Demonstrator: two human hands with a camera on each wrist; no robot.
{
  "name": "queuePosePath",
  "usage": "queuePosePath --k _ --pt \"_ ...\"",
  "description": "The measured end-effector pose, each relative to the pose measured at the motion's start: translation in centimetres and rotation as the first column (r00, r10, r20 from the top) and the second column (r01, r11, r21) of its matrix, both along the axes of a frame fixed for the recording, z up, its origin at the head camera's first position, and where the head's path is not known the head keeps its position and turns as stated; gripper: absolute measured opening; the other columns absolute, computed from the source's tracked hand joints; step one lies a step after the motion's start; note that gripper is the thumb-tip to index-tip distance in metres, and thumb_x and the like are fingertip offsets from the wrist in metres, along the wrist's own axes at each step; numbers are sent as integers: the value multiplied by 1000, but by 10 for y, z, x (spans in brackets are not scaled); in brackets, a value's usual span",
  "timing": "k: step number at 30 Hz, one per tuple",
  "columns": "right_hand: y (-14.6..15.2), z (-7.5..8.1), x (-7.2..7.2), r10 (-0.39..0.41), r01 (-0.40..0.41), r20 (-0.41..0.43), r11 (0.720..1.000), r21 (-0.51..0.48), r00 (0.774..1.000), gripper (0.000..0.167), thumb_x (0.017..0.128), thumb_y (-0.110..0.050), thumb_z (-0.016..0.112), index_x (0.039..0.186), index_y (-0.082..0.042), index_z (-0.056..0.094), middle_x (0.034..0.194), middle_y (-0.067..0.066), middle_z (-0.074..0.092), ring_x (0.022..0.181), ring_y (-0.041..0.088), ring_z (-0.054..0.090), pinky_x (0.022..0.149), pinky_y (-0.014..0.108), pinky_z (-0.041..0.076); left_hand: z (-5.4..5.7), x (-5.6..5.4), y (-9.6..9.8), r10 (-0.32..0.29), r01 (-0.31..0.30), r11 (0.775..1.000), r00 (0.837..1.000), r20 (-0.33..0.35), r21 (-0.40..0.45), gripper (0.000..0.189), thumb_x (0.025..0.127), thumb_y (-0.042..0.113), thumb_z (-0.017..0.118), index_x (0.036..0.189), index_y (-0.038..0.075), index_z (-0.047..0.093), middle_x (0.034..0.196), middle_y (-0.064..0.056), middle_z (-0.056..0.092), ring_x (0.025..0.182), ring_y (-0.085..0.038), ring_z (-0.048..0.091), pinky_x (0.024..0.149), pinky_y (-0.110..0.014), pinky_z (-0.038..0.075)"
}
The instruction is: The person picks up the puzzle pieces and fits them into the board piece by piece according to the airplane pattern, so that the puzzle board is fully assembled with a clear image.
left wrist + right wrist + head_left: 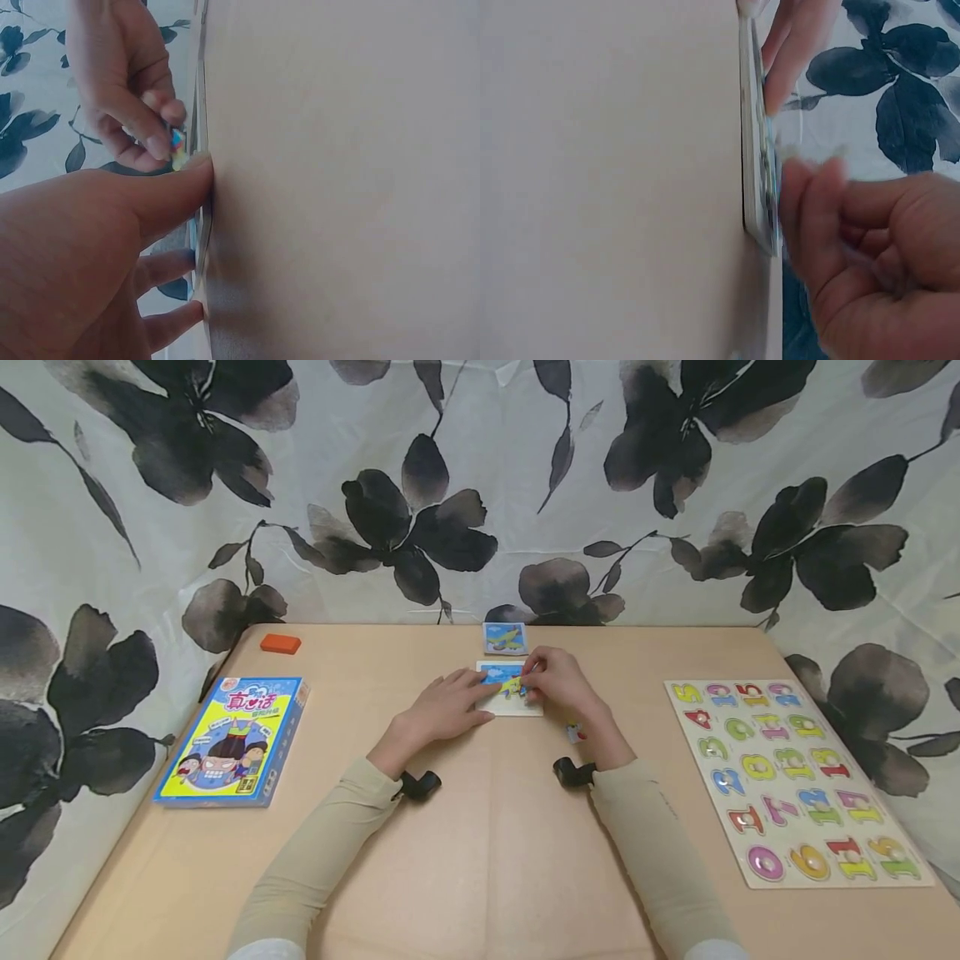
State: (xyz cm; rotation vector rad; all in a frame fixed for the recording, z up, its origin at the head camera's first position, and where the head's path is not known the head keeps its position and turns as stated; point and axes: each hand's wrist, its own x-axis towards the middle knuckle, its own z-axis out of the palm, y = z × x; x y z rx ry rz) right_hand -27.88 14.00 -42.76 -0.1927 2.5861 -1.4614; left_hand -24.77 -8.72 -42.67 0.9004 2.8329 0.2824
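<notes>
A small white-edged puzzle board (517,711) with a blue and yellow picture lies on the table near its far edge. My left hand (448,702) rests on the board's left side with fairly straight fingers; in the left wrist view its thumb (180,186) touches the board's edge. My right hand (561,678) is over the board's right side and pinches a small colourful puzzle piece (178,142) between thumb and fingertips. Another small piece (575,732) lies on the table beside the right wrist. The fingers hide part of the picture.
Behind the board is a small picture box or card (505,639). An orange block (281,644) lies at the far left, above a blue and yellow box (232,743). On the right lies a large number board (787,785). A floral cloth (480,493) hangs behind the table.
</notes>
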Motion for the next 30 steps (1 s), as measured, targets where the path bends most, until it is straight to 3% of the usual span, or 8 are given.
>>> queuePosePath --k 6,13,20,25,30 --pt "-6 -3 0 -69 69 11 998 -9 998 14 89 -5 71 98 3 63 74 8 61 52 14 65 55 20 51 1 1 0 0 0 1000 1000 6 -1 55 100 43 54 152 25 43 159 -9 37 149 -32 31 115 -62 32" --pt "-10 -4 -1 -104 107 -37 990 94 994 13 87 -5 73 89 0 62 67 8 59 45 12 53 45 20 42 1 -1 1 -6 6 1000 1000 -2 6 55 101 43 54 151 25 44 159 -10 37 149 -33 32 114 -62 33" --pt "-13 -6 -1 -133 145 -77 974 173 988 14 84 -4 76 82 -1 62 64 7 59 43 11 53 44 20 41 3 0 1 -6 6 1000 1000 4 -4 55 100 43 55 151 24 44 159 -11 36 149 -33 31 115 -62 32" --pt "-12 -1 1 -81 94 -65 970 225 995 7 87 -5 72 89 -2 67 75 9 63 54 14 56 50 21 43 3 0 1 0 0 1000 1000 10 -4 56 100 43 55 151 24 44 160 -11 36 149 -34 30 115 -63 31" --pt "-6 11 6 2 36 -112 941 338 994 11 85 -1 67 96 -2 69 85 11 61 75 22 52 59 26 40 1 0 1 9 -9 1000 1000 14 -2 56 100 44 54 152 25 43 160 -10 35 150 -33 29 116 -63 30"
